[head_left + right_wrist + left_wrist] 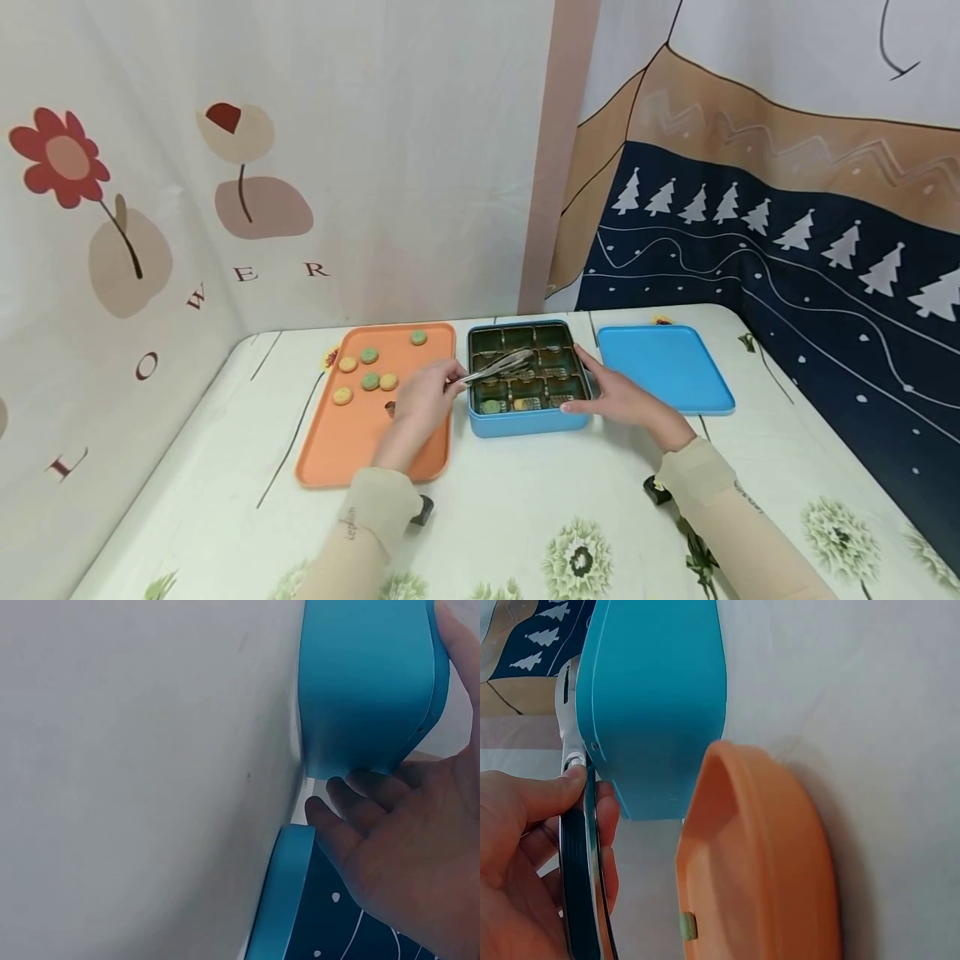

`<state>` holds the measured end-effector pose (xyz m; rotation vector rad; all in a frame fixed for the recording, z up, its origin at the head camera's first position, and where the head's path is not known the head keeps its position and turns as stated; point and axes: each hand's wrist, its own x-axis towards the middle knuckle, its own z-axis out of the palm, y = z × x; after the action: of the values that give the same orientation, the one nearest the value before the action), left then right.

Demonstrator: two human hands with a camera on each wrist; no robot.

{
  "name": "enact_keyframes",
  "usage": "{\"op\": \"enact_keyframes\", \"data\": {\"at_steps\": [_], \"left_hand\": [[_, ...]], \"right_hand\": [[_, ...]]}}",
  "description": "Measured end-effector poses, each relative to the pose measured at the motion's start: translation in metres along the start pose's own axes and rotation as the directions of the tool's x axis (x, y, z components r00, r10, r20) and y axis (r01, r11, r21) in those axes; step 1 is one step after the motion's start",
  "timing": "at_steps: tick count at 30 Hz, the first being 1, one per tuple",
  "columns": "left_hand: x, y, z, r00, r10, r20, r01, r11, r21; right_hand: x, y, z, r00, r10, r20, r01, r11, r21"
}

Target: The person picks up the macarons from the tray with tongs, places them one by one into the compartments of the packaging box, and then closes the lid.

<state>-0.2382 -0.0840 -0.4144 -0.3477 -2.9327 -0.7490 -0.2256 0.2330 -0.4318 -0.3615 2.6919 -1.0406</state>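
Observation:
My left hand (426, 404) grips a pair of metal tongs (495, 367), whose tips reach over the blue box (528, 423). Dark handles of the tongs show between thumb and fingers in the left wrist view. The box holds a dark tray divided into compartments (525, 375). A green cookie (491, 407) and a yellow cookie (519, 405) lie in its front row. My right hand (618, 396) rests against the box's right side, thumb on the front rim and fingers extended along the side (375, 682). Left of the box is an orange tray (337, 450) with several green and yellow cookies.
A blue lid (663, 367) lies flat on the table right of the box. The patterned tablecloth (517, 500) stretches in front of the box. Printed curtains (420, 167) stand directly behind the table and along both sides.

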Motion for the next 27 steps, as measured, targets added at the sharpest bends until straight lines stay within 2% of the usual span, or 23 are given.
{"op": "enact_keyframes", "data": {"at_steps": [21, 27], "left_hand": [[-0.0057, 0.0060, -0.0014, 0.999, -0.030, 0.015, 0.030, 0.999, 0.028], [-0.0097, 0.0040, -0.0039, 0.998, -0.051, 0.028, 0.051, 0.999, -0.004]], "right_hand": [[-0.0009, -0.0003, -0.0012, 1.000, 0.007, 0.009, -0.007, 1.000, -0.005], [-0.0018, -0.0004, 0.0006, 1.000, 0.004, 0.011, -0.004, 1.000, 0.005]]}}
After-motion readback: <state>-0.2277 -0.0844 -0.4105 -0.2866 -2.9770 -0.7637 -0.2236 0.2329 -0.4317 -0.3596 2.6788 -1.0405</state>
